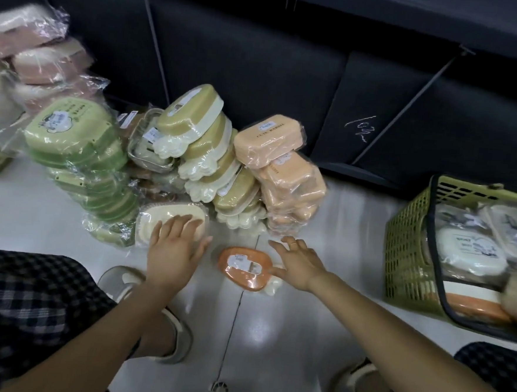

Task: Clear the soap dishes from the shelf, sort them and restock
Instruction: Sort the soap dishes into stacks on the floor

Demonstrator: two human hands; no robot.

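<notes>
Stacks of wrapped soap dishes fill the middle and left of the frame, standing on a glossy white floor (pixel 320 307) in front of dark shelving. At centre left, a leaning stack of green dishes (pixel 79 158) tilts toward the lower right. Right of it, a stack of mustard-topped dishes (pixel 210 162) with cream bases leans the same way, and just beside that rises a stack of peach dishes (pixel 283 173). Pink and cream dishes (pixel 37 61) are heaped in the upper left, blurred.

A single cream dish (pixel 173 220) lies on the floor at the foot of the green stack, its long axis running roughly left to right across the frame. The left hand (pixel 175 251) rests flat on its top, fingers straight and spread, gripping nothing.

An orange dish (pixel 244 268) lies alone on the floor at lower centre, label up, its long axis running from upper left to lower right. The right hand (pixel 298 263) hovers just beside its right end, fingers spread and relaxed, holding nothing; whether it touches the dish I cannot tell.

At the right edge sits a green plastic basket (pixel 409 252) with a black handle, holding more wrapped dishes, white ones on top and an orange one low down.
</notes>
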